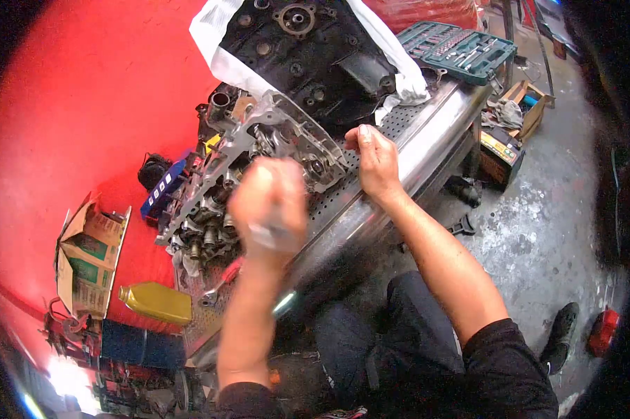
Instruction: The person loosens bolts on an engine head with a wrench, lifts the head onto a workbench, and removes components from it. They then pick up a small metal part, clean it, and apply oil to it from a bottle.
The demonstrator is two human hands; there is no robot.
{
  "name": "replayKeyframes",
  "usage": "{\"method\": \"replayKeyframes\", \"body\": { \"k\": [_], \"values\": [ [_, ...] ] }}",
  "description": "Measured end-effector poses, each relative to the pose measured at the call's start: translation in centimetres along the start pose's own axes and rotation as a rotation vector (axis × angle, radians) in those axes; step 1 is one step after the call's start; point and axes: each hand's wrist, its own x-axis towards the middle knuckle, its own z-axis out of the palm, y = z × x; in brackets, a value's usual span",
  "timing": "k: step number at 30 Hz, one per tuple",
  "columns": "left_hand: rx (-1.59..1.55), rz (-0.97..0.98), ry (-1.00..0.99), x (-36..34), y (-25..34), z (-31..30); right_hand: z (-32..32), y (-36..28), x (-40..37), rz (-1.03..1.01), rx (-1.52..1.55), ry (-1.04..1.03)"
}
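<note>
Cylinder head: left hand over, right hand beside; box lettering illegible.

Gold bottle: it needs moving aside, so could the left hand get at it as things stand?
Probably yes. The bottle lies uncovered near the left hand, with only a screwdriver between; the blurred hand may be holding something.

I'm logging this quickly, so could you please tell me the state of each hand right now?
Left hand: closed fist, blurred; contents cannot be told.
Right hand: fingers bent onto the cylinder head; grip cannot be told.
</note>
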Motion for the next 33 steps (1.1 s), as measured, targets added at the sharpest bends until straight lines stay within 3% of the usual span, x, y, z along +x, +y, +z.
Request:
{"method": "replayKeyframes", "body": {
  "k": [1,3,4,5,6,8,10,12,14,16,20,21,25,26,27,29,33],
  "values": [
    [0.250,0.324,0.004,-1.6,0.5,2.2,0.0,0.1,-0.2,0.002,-0.004,-0.003],
    [0.386,0.476,-0.343,-7.3,0.4,4.8,0.3,0.1,-0.5,0.020,0.077,0.086],
    [0.364,0.538,-0.409,-9.6,0.7,5.2,0.5,0.3,-0.4,0.021,0.117,0.124],
    [0.192,0.465,-0.264,-11.3,1.1,6.0,0.5,0.7,-0.3,0.017,0.098,0.129],
    [0.120,0.400,-0.278,-11.0,2.1,4.7,0.2,0.8,-0.1,0.019,0.071,0.087],
    [0.090,0.404,-0.114,-8.5,3.3,2.5,0.3,0.6,0.0,-0.012,0.048,0.091],
    [0.114,0.410,-0.089,-5.3,3.7,-0.3,0.3,0.4,-0.1,0.002,0.034,0.087],
    [0.003,0.289,-0.012,-2.0,3.0,-1.7,0.4,0.3,-0.1,0.009,0.043,0.083],
    [-0.258,-0.180,0.101,-0.4,2.5,-2.0,0.3,0.5,-0.1,0.021,0.067,0.098],
    [-0.438,-0.392,0.058,1.4,1.6,-2.6,0.2,0.5,-0.2,0.025,0.082,0.121],
    [-0.253,-0.354,-0.117,2.8,1.0,-3.2,0.2,0.3,-0.3,0.045,0.094,0.118],
    [-0.181,-0.264,-0.163,3.0,0.8,-3.1,0.3,0.3,-0.3,0.046,0.093,0.114],
    [-0.214,-0.412,-0.045,1.7,1.3,-1.6,0.1,0.3,-0.2,0.043,0.096,0.124],
    [-0.178,-0.279,0.103,0.3,1.5,0.3,0.2,0.3,-0.3,0.043,0.105,0.127],
    [0.214,0.245,0.147,-1.9,0.4,2.7,0.3,0.3,-0.4,0.039,0.108,0.134],
    [0.443,0.323,-0.351,-7.3,0.4,5.1,0.2,0.5,-0.3,0.017,0.107,0.135],
    [0.076,0.307,-0.140,-10.0,3.6,4.9,0.2,0.7,-0.1,0.026,0.104,0.137]
  ]
}}
